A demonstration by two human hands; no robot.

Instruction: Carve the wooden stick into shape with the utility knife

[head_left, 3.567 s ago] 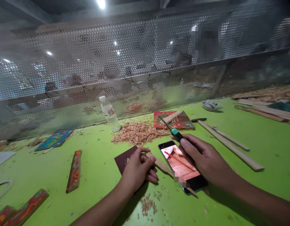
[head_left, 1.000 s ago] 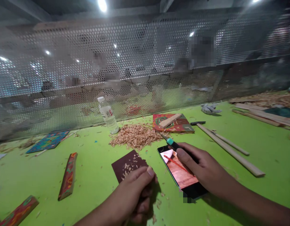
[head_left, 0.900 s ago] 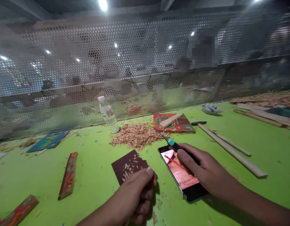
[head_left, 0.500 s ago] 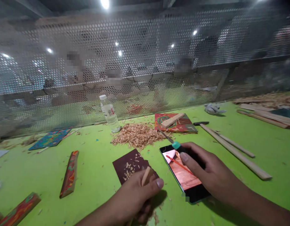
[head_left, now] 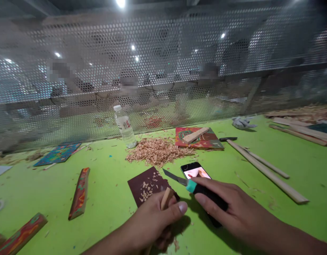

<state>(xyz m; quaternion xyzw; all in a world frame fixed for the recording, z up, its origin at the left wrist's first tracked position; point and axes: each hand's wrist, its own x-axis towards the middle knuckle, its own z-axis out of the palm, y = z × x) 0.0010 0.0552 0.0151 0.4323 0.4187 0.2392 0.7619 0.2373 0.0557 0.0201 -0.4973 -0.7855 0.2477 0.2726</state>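
Observation:
My left hand (head_left: 155,221) is closed around a slim wooden stick (head_left: 166,198), whose squared end sticks up between thumb and fingers. In my right hand (head_left: 232,207) is a carving knife (head_left: 206,194) with a black and teal handle, its blade pointing up and left. Beneath that hand lies a phone (head_left: 196,170) with a lit picture, partly covered by the hand and knife. Beyond my left hand, a dark brown sheet of sandpaper (head_left: 139,187) lies on the table with wood chips on it.
A heap of wood shavings (head_left: 159,150) lies ahead beside a water bottle (head_left: 124,127). A painted board (head_left: 216,140) carries a wood piece (head_left: 195,135). Long sticks (head_left: 269,173) lie right, painted wooden pieces (head_left: 80,194) left. A perforated metal screen (head_left: 153,106) stands behind the green table (head_left: 105,198).
My right hand has turned the knife, bringing its blade lower and leftward toward the stick. The hand now covers more of the phone. My left hand keeps its grip, nearly still.

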